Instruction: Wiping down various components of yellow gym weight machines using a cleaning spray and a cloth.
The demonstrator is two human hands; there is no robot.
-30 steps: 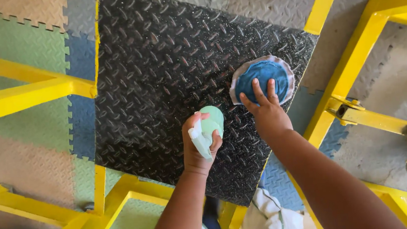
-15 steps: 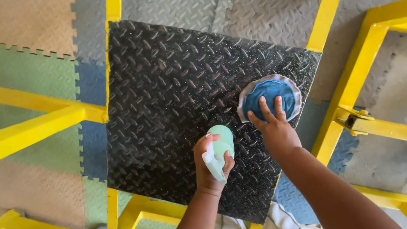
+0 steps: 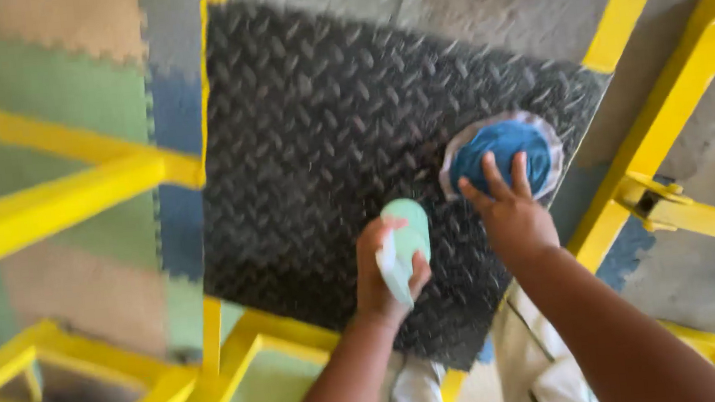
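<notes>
- While you press the blue round cloth (image 3: 502,156) flat near the far right corner of the black bumpy plate (image 3: 317,144), the job looks like a wipe-down in mid-step.
- Your right hand (image 3: 509,213) lies on the cloth, fingers spread.
- Your left hand (image 3: 381,269) curls tight around a pale green bottle (image 3: 404,245), just beside it.
- Next, I think, you need the bottle aimed and the cloth rubbed across.
- Both arms reach forward over the yellow frame (image 3: 52,200).
</notes>
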